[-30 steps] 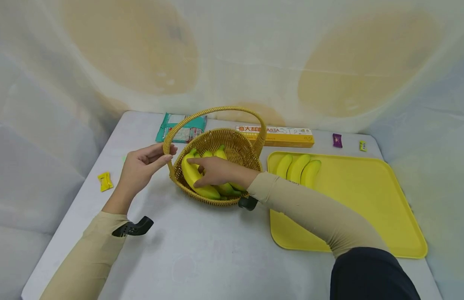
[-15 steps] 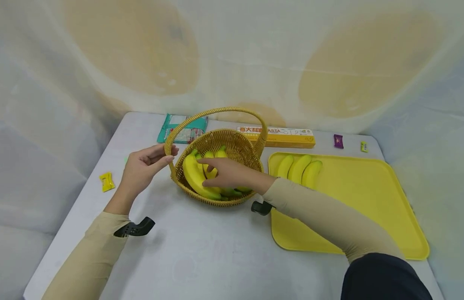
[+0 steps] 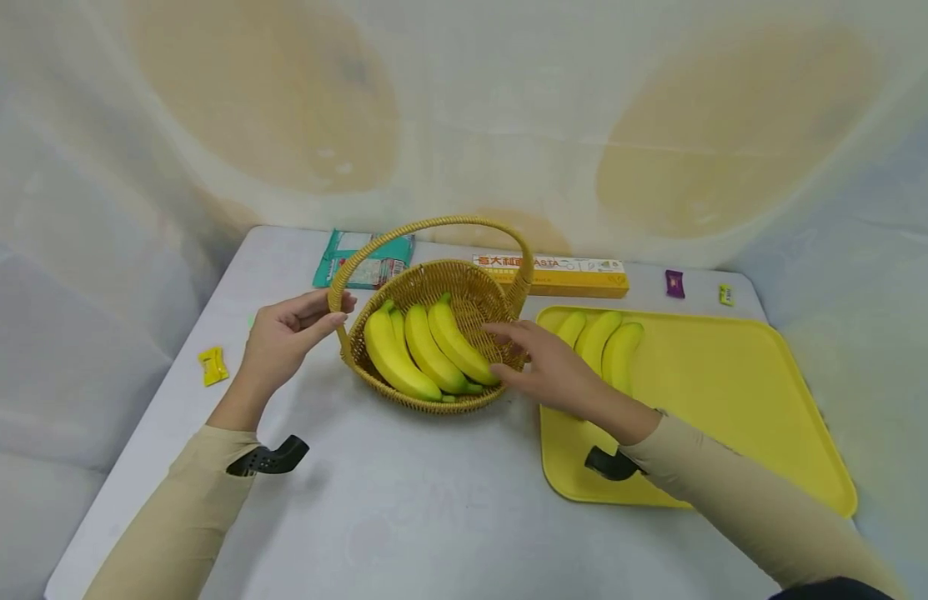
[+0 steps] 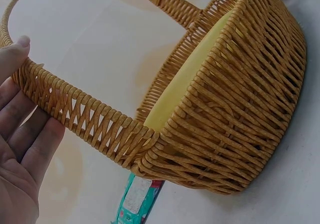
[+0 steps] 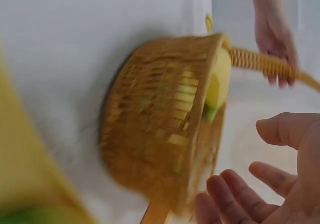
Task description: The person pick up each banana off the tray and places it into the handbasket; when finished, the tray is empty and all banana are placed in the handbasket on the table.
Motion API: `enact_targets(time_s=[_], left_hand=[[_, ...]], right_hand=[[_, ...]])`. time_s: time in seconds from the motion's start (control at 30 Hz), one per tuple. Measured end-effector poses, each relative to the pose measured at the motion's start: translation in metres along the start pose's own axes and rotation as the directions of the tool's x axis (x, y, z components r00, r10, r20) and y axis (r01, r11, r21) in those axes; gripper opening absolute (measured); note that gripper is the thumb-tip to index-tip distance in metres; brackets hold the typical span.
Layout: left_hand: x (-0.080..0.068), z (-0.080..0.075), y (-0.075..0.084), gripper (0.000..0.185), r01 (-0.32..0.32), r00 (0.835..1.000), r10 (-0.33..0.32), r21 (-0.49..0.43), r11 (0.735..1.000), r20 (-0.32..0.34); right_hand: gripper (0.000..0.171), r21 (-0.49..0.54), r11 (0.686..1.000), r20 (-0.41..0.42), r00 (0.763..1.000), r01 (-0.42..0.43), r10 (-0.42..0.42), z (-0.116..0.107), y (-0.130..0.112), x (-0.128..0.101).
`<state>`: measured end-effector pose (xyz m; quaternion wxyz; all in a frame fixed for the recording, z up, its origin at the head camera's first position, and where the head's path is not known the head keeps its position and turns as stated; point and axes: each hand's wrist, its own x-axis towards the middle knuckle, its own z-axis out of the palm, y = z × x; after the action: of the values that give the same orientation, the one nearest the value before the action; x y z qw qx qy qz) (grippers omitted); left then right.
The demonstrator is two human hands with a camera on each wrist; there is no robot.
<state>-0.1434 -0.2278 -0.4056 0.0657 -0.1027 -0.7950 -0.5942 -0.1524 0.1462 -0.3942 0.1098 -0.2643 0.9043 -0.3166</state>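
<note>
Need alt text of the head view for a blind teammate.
A person's left grip holds the handle of a wicker basket of bananas; the right grip, holding nothing, is at the basket's right side. Three more bananas lie on a yellow tray at right.

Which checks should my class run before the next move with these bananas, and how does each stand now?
1. Left hand holding the handle: ok.
2. Basket resting upright on the table: ok.
3. Basket bananas lying inside the wicker rim: ok.
4. Right hand holding nothing: ok.
5. Right hand clear of the basket: cannot tell, it overlaps the rim in view.
6. Tray cleared of tray bananas: not ok, at least three lie there.
</note>
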Motion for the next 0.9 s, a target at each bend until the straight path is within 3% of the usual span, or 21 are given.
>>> enact_targets(time_s=[0.23,0.5,0.7,0.9], left_hand=[[0.000,0.000,0.001,0.033,-0.004,1.000,0.004,-0.001,1.000,0.000],[-0.001,-0.001,0.001,0.034,0.003,1.000,-0.003,0.005,1.000,-0.004],[-0.001,-0.002,0.001,0.034,-0.001,1.000,0.002,0.011,1.000,-0.005],[0.000,-0.001,0.001,0.035,-0.004,1.000,0.004,-0.014,1.000,0.002]], right_hand=[[0.059,0.047,0.987,-0.101,0.983,-0.152,0.156,-0.018,0.050,-0.037],[0.065,0.047,0.949,-0.190,0.930,-0.312,0.315,-0.028,0.105,-0.069],[0.083,0.046,0.909,-0.162,0.895,-0.414,0.416,-0.027,0.126,-0.076],[0.082,-0.017,0.890,-0.132,0.884,-0.455,0.449,-0.026,0.136,-0.081]])
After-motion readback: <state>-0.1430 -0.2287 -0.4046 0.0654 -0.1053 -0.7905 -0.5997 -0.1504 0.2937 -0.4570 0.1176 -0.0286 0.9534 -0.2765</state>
